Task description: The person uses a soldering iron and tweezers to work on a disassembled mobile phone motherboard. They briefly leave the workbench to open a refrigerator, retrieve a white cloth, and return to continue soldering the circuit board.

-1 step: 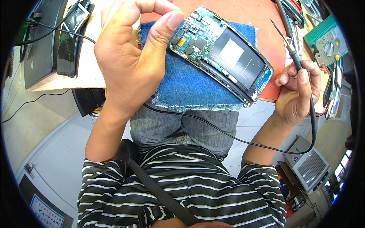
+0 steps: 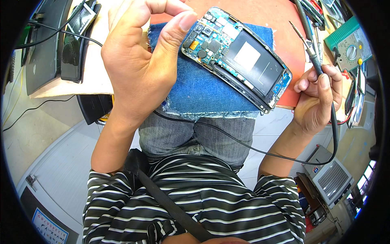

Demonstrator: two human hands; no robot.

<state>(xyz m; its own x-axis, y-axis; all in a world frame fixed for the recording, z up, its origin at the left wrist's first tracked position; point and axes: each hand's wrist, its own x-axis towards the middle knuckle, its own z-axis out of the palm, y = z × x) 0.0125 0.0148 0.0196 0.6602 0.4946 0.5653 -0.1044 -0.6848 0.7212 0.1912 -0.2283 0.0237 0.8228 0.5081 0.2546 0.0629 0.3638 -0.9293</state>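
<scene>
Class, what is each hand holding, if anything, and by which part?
The right hand grips the soldering iron by its dark handle; nothing shows held in the left hand.

The bare left hand (image 2: 140, 67) arches, thumb (image 2: 172, 34) near its curled forefinger (image 2: 164, 6); the bare right hand (image 2: 315, 103) grips between thumb (image 2: 324, 90) and fingers (image 2: 335, 78).

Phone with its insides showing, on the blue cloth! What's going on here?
A person in a striped shirt has an opened phone lying on a blue cloth. Their right hand holds a soldering iron, with its tip apart from the phone. Their left hand is raised near the phone's camera end, but I can't tell whether it's holding anything tiny.
</scene>
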